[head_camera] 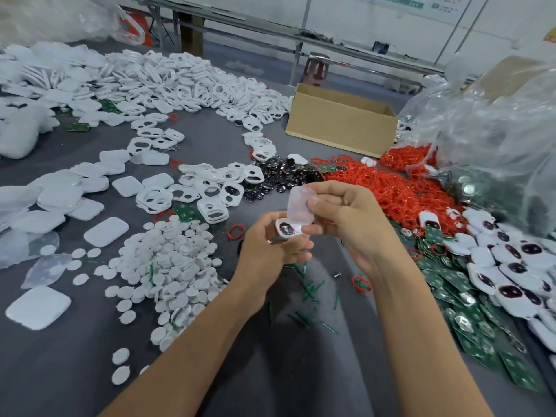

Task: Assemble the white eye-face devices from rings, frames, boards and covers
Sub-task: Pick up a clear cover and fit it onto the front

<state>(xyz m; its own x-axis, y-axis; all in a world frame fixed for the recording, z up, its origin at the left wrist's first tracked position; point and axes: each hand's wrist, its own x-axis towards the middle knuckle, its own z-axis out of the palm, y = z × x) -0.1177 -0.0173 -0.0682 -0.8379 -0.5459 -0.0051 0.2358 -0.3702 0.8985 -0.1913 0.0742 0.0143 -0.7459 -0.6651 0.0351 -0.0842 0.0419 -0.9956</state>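
Note:
My left hand (270,245) grips a small white eye-face device (286,227) with a dark eye opening, held above the grey table. My right hand (343,218) pinches a translucent white cover (298,206) just above that device, its lower edge touching it. White frames (210,188) lie in heaps across the middle and back. Flat white covers (75,200) spread at the left. Red rings (400,188) pile up at the right. Green boards (457,284) lie beside finished eye-face devices (511,266) at the far right.
A heap of white round discs (168,266) sits left of my arms. An open cardboard box (340,121) stands at the back. Clear plastic bags (496,130) bulge at the right. Dark glossy eye pieces (279,176) lie mid-table. Green scraps (310,296) litter the grey table (285,371).

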